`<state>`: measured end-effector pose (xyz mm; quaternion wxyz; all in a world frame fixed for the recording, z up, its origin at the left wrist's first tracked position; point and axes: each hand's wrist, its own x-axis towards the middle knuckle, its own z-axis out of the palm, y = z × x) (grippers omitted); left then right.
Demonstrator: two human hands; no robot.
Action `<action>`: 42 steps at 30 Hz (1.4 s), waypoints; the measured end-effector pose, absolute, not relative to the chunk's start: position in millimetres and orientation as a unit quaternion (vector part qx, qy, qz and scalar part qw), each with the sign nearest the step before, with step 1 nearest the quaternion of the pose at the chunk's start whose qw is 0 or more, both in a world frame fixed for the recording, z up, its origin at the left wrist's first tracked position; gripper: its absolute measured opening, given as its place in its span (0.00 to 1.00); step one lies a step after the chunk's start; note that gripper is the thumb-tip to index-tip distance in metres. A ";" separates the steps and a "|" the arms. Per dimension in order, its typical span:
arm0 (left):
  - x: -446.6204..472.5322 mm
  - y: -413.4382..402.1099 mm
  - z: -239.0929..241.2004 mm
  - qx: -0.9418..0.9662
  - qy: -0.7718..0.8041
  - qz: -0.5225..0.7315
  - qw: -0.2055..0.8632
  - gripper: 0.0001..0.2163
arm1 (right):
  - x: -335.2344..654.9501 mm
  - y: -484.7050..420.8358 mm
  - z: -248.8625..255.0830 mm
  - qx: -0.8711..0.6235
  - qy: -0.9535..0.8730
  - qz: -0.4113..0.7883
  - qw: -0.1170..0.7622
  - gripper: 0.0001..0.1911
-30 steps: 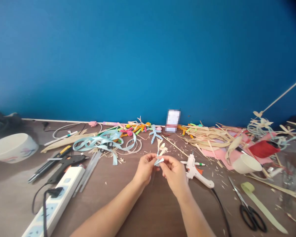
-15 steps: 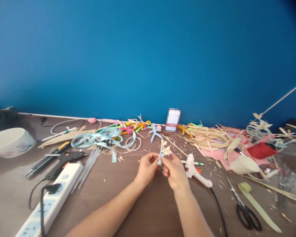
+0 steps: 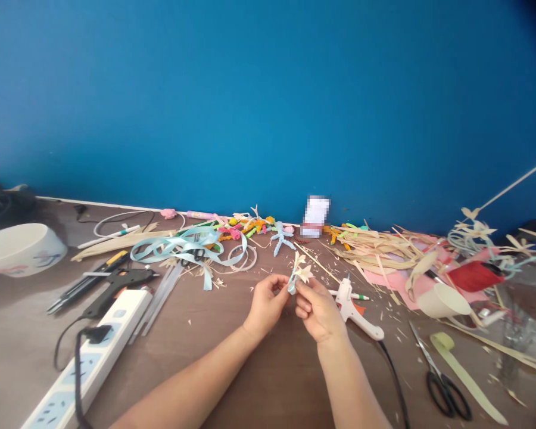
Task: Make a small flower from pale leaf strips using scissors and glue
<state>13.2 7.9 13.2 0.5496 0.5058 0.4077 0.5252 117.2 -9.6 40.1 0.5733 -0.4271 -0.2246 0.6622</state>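
Note:
Both hands meet over the middle of the table around a small cream flower (image 3: pixel 302 273) with pointed petals and a light blue ribbon (image 3: pixel 292 285) at its stem. My left hand (image 3: pixel 267 304) pinches the ribbon side between thumb and fingers. From the other side, my right hand (image 3: pixel 318 307) grips the base of the flower, its lower fingers curled. The exact contact under the fingertips is hidden. Just right of my right hand lies a white hot glue gun (image 3: pixel 355 313), nozzle pointing away, with a green-tipped white pen (image 3: pixel 361 296) partly behind it.
On the left are a white power strip (image 3: pixel 89 363), a black glue gun (image 3: pixel 116 292), clear glue sticks (image 3: pixel 158 301) and a white bowl (image 3: pixel 22 250). Loose blue ribbon (image 3: pixel 178 250) lies behind. Scissors (image 3: pixel 442 378), pale green ribbon (image 3: pixel 469 378), a paper cup (image 3: pixel 442 299) and dried strips (image 3: pixel 375 247) occupy the right.
My right hand has shifted very slightly right, and the flower has tilted a little with it. Both hands keep their hold; the view has moved slightly.

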 end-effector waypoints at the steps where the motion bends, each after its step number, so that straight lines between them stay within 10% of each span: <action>1: 13.1 7.8 12.1 0.514 0.409 0.526 0.541 0.06 | 116.3 -9.9 40.6 -0.432 -0.228 0.652 0.580 0.15; 42: 10.3 12.6 17.9 0.322 0.284 0.436 0.791 0.11 | 113.4 -7.4 26.5 -0.414 -0.308 0.594 0.617 0.07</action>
